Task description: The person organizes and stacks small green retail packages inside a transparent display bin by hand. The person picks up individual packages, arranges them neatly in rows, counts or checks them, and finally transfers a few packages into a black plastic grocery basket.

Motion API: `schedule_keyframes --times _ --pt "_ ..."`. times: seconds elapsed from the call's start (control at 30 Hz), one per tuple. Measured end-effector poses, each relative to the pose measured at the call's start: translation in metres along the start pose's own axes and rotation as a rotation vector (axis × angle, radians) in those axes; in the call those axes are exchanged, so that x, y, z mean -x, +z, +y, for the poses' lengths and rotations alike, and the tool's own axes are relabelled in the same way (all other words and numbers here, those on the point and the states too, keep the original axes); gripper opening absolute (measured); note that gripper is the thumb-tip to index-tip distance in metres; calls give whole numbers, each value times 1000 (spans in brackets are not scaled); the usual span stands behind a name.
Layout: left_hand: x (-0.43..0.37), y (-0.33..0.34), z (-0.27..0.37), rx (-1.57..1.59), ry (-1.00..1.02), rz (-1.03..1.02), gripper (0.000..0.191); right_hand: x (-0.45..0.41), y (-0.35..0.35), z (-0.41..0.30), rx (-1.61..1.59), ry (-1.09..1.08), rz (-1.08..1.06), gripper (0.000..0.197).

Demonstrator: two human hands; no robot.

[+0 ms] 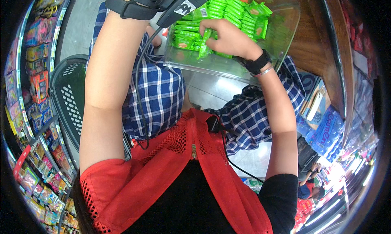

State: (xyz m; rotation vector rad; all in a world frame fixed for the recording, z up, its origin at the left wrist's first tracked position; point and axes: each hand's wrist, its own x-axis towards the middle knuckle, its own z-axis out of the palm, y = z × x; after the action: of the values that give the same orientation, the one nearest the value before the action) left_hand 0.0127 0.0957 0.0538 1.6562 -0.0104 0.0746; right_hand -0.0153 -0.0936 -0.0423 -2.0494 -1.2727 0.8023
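My right hand [229, 40] is over a clear plastic bin [210, 69], its fingers closed on a small green snack packet [205, 43]. Rows of similar green packets [218, 7] stand packed in the bin, and a few lie loose along its right side. My left forearm reaches up to the top edge of the view, with a black strap and a cabled black device [183, 7] at the wrist. The left hand itself is out of view. Before it lie the bin's upper left part and the packets there.
A dark green perforated plastic basket [71, 102] stands at the left, beside shelves of packaged goods [38, 56]. Wooden panelling [311, 35] rises right of the bin. Below it are cardboard boxes [317, 105] and wrapped bottles [327, 136]. Another person [310, 185] appears at the lower right.
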Motion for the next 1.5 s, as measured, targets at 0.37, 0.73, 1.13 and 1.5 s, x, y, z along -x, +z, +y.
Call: schedule_keyframes --times 0.37,0.73,1.13,1.5 --pt "-6 3 -9 30 46 -23 31 -19 49 3 227 108 182 24" --pt "-5 9 -6 -11 -30 -95 27 3 -24 24 -285 -21 140 23" --pt "29 38 12 -161 109 -630 53 74 -72 55 -1161 -169 366 23" --pt "46 95 -20 -47 390 -342 95 79 -74 19 -1111 -98 559 11"
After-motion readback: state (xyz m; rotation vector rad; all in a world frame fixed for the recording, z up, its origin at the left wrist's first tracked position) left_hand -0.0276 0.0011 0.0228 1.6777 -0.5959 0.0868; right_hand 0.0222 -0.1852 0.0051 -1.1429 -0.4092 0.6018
